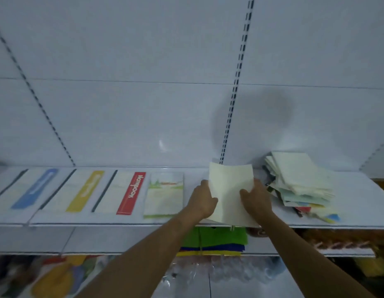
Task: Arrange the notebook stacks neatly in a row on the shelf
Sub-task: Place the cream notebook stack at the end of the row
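Observation:
Both hands hold a pale cream notebook stack, tilted up off the white shelf. My left hand grips its left edge and my right hand grips its right edge. To the left, notebook stacks lie flat in a row: one with a blue stripe, one with a yellow stripe, one with a red NOTEBOOK stripe, and a green-patterned stack. A messy heap of notebooks lies to the right.
The white back panel with slotted uprights rises behind the shelf. Below the shelf's front edge sit green, blue and yellow folded items, and colourful packaged goods lie on a lower level. A brown surface shows at far right.

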{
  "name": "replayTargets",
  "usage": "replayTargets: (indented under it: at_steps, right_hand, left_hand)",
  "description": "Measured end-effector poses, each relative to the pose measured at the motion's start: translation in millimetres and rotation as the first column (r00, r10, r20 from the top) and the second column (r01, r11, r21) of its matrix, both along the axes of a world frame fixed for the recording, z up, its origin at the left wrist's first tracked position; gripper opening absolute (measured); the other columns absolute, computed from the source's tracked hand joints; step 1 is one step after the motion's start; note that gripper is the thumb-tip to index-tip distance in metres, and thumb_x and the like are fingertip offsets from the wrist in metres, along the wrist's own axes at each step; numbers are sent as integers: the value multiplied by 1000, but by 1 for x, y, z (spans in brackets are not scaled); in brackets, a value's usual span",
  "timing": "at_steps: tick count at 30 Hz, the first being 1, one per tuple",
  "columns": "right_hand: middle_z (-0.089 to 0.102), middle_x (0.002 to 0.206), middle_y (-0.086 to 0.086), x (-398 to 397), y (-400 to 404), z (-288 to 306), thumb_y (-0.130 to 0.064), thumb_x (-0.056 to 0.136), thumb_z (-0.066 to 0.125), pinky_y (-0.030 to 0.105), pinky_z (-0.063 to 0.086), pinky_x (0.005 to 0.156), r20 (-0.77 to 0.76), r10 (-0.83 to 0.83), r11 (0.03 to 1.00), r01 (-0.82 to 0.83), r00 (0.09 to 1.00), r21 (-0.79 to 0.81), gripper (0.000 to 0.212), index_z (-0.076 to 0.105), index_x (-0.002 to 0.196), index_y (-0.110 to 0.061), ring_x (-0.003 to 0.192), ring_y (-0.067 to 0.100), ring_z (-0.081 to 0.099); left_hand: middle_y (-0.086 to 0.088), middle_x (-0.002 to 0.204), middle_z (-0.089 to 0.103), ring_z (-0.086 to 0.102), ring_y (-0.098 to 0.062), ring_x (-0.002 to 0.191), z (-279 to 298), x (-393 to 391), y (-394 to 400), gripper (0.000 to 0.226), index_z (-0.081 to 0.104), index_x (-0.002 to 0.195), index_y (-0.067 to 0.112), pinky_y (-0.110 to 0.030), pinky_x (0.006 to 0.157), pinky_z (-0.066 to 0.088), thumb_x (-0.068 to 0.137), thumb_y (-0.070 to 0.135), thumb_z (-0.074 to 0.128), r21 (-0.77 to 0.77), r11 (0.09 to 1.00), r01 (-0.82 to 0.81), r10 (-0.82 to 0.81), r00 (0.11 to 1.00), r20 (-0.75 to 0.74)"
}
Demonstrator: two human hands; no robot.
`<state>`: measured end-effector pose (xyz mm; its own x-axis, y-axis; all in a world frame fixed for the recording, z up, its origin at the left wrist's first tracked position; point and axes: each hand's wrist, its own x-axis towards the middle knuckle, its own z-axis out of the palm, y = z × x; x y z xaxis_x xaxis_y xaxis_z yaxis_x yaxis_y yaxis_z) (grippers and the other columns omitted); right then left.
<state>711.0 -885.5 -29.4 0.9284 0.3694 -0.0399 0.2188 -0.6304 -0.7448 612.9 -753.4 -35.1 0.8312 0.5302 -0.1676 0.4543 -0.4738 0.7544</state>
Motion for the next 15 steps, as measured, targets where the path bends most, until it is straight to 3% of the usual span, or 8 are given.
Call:
replayTargets:
  at_steps: [4, 10, 15]
  right_hand:
    - [55, 126, 16, 18, 31, -18, -12, 91, 52, 32, 42, 86, -44, 121, 986, -125, 992, -109, 49, 38, 138, -7, 110, 32, 54]
    - [56, 127, 16, 50, 63, -44, -18, 90, 56, 38, 46, 91, -87, 176, 954, -191, 981, -230, 53, 37, 139, -7, 111, 33, 56]
    - [57, 125, 19, 71, 78, -67, -14, 90, 57, 32, 44, 86, -104, 208, 934, -229, 973, -275, 51, 38, 136, -1, 110, 34, 56]
  left_hand:
    - [-17, 125, 54, 57, -29, 110, -28, 7, 30, 54, 35, 133, 3, -38, 92, 50, 90, 19, 61, -7, 999, -53, 52, 996, -71]
    - [-21, 126, 51, 54, -32, 112, -59, 33, 59, 51, 35, 131, 0, -37, 89, 47, 91, 22, 59, 60, 998, -21, 32, 981, -189]
    - [-20, 131, 46, 48, -31, 118, -78, 49, 63, 49, 35, 132, -1, -36, 96, 41, 94, 24, 54, 151, 989, -4, 43, 966, -255]
